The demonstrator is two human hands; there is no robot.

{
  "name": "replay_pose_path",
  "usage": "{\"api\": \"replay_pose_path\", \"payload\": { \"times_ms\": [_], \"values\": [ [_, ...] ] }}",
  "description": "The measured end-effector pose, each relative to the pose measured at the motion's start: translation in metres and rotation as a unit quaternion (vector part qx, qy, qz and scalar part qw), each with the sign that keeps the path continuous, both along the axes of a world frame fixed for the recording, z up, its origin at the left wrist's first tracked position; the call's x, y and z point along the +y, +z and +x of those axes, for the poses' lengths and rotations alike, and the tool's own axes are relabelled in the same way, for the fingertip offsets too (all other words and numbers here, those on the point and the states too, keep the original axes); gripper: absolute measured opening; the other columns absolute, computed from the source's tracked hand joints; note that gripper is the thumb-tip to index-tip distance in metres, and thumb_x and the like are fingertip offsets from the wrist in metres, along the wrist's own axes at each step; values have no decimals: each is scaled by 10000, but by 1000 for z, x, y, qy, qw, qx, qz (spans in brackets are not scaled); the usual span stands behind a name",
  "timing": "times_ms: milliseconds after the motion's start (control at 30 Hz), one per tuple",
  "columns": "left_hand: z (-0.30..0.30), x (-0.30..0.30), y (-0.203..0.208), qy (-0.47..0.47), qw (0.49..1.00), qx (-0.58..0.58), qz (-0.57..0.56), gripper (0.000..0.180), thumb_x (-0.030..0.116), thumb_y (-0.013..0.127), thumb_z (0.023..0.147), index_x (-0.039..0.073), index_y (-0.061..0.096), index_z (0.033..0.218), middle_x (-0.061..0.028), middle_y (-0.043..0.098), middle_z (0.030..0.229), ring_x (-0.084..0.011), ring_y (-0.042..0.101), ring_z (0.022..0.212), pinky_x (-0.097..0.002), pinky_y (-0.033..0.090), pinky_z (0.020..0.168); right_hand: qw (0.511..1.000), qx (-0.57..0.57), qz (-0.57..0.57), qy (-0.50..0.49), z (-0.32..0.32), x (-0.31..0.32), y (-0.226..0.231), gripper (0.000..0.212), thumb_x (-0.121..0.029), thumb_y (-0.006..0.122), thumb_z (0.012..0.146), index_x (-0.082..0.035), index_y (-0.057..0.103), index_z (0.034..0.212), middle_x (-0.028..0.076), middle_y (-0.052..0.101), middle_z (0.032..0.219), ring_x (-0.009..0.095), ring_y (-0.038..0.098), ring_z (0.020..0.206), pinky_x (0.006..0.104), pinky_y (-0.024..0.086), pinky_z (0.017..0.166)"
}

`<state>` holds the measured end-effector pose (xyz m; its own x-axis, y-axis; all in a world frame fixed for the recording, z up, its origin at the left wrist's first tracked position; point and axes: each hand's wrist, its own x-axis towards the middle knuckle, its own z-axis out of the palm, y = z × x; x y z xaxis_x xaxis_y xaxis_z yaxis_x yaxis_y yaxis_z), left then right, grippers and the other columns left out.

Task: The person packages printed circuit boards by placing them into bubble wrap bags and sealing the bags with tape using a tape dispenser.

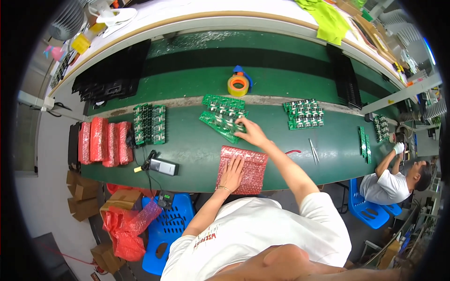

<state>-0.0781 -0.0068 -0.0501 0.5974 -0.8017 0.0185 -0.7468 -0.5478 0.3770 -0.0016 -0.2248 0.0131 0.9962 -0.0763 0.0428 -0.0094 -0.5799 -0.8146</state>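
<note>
A red bubble-wrap bag lies on the green table in front of me. Flat on its left part rests my left hand, fingers spread. Beyond the bag, my right hand has its thumb and fingers round the right end of a green circuit board, which looks slightly blurred. Just behind that board are more green circuit boards with white and dark parts, lying at a slant. The right fingers partly hide the end of the held board.
Left are circuit-board stacks, filled red bubble-wrap packs and a grey device with cables. Right are more boards, tweezers and a red-handled tool. A tape roll stands behind. A co-worker sits far right.
</note>
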Motion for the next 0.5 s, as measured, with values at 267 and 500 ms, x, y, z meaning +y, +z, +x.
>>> {"api": "replay_pose_path", "payload": {
  "times_ms": [267,500],
  "values": [
    [10,8,6,-36,995,44,-84,583,204,539,871,43,371,1405,-147,341,1457,-355,307,1349,-485,258,1109,991,12,-124,44,-117,2,-19,534,-188,675,780,-86,511,1278,94,592,1173,271,539,1053,362,404,919],
    [11,6,0,-33,986,132,-93,571,231,561,862,47,404,1379,-160,393,1396,-344,361,1304,-463,267,1105,986,14,-161,32,-113,6,-37,534,-177,669,778,-96,512,1282,84,589,1179,262,532,1064,361,403,920]
  ]
}}
